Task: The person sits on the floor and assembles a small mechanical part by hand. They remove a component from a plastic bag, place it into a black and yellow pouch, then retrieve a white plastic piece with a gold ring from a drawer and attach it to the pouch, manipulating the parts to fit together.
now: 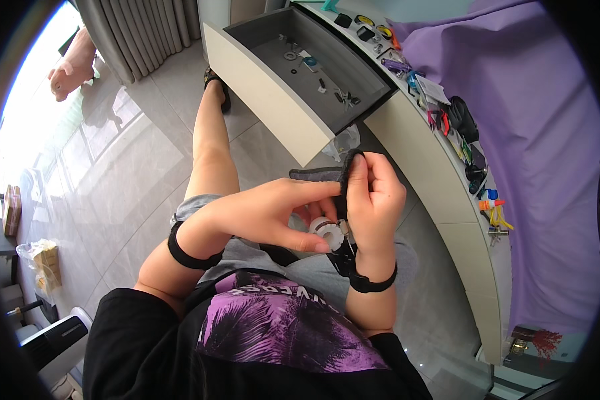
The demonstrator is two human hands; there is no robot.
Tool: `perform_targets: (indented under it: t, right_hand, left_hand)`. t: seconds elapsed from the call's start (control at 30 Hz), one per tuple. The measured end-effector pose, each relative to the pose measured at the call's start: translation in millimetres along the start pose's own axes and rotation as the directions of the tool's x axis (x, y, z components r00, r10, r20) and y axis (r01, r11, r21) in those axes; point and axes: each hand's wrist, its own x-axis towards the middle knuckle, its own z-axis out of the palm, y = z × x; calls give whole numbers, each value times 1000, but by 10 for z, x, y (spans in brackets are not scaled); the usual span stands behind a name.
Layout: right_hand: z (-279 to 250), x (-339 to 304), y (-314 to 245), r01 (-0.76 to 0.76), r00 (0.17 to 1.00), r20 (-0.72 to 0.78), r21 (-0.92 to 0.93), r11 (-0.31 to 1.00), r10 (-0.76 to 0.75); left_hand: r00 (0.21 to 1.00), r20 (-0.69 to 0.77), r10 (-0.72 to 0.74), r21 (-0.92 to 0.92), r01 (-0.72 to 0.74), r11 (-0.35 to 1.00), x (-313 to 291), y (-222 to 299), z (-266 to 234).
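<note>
My right hand (377, 200) is closed, thumb and fingers pinching the edge of a black and grey fabric pouch (320, 175) held up in front of my lap. Beside it my left hand (273, 212) reaches across. Its thumb and lower fingers are around a white ring-shaped roll (329, 233), and its index finger stretches out to the pouch's dark edge. The pouch's inside is mostly hidden behind my fingers. Dark material hangs just below the roll, close to my right wrist; what it is I cannot make out.
Ahead, a pulled-out drawer (273, 93) holds several small parts. To the right, a curved white counter (440, 193) carries pliers, tape rolls and other small tools beside a purple cloth (533, 120). A bag with a box (45, 263) lies on the tiled floor at left.
</note>
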Motion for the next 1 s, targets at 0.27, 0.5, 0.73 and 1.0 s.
perform_targets:
  t: [0.27, 0.5, 0.73, 1.0]
  right_hand:
    - [-42, -37, 132, -59, 992, -105, 55, 997, 65]
    - [-343, 14, 37, -87, 995, -3, 444, 892, 99]
    - [-363, -32, -38, -42, 999, 41, 514, 857, 24]
    - [-371, -53, -65, 12, 990, 118, 477, 879, -78]
  left_hand:
    - [999, 31, 26, 81, -29, 996, -17, -47, 28]
    - [996, -65, 69, 17, -68, 998, -175, -153, -139]
    - [999, 33, 24, 96, -27, 995, -152, -182, -55]
    - [995, 95, 22, 117, -33, 993, -90, -179, 7]
